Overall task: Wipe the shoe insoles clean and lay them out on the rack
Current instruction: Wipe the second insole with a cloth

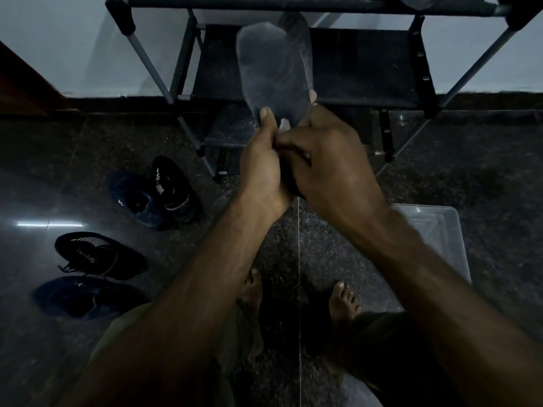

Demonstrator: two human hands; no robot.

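A grey insole stands upright in front of the rack, toe end up. A second insole shows behind it on the right. My left hand grips the heel end, thumb pressed on the front face. My right hand curls round the heel end from the right, with a fingertip showing at the insole's right edge. A dark cloth-like thing sits between my palms; which hand holds it is unclear. Another insole lies on the top shelf of the dark metal rack.
Several dark shoes lie on the floor at the left: a pair near the rack's foot and a pair closer to me. A clear plastic tub stands at the right. My bare feet are below. The wall is behind the rack.
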